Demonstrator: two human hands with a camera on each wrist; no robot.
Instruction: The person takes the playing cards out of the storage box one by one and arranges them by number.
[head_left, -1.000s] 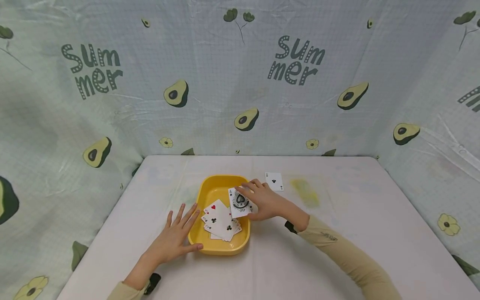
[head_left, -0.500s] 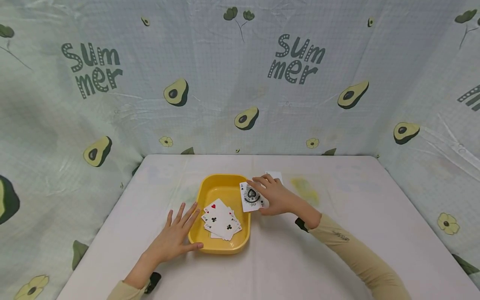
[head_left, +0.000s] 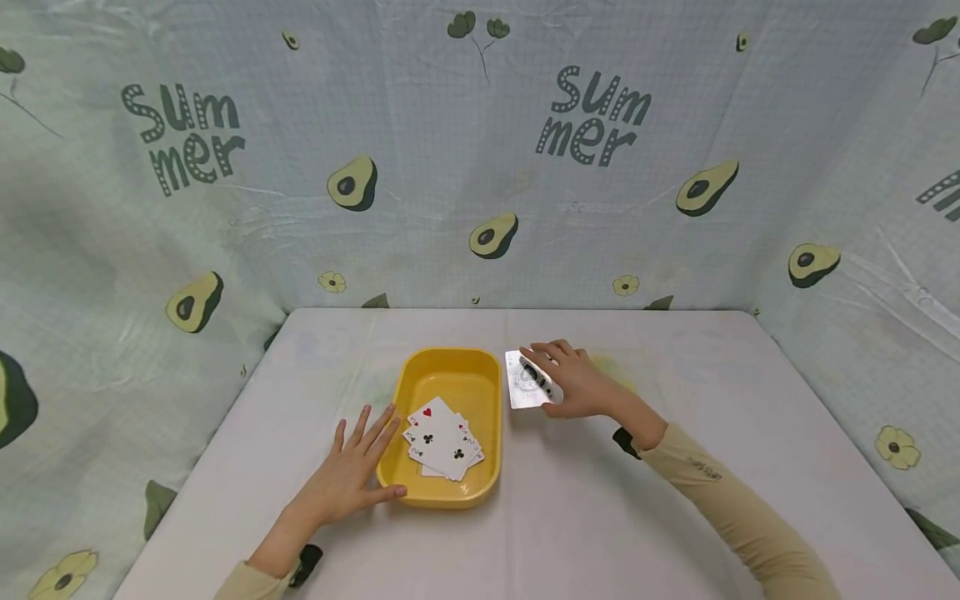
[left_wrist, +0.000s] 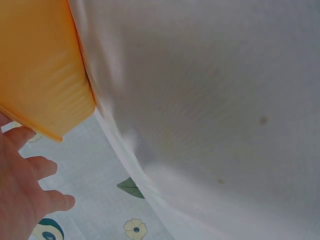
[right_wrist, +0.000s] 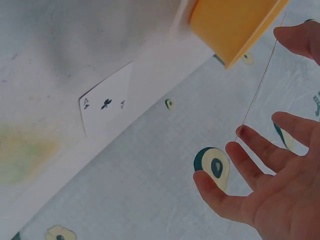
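In the head view my right hand [head_left: 581, 390] holds a playing card [head_left: 521, 385], the ace of spades, by opposite edges between thumb and fingertips. It hovers just right of the yellow tray [head_left: 420, 379], its face washed by glare. Edge-on in the right wrist view, the same card shows only as a thin line. With fingers spread, my left hand [head_left: 341, 483] touches the tray's left rim. Several overlapping playing cards [head_left: 438, 442] lie face up inside the tray, a heart and clubs among them.
An ace of clubs [right_wrist: 106, 103] lies face up on the white table, seen in the right wrist view; my right hand covers it in the head view. A yellow-green stain [right_wrist: 25, 152] marks the cloth near it. A patterned curtain [head_left: 420, 275] stands behind the table.
My right hand has carried the ace of spades from above the tray to the right, past its rim. It now covers the ace of clubs. The left hand and tray stay put.
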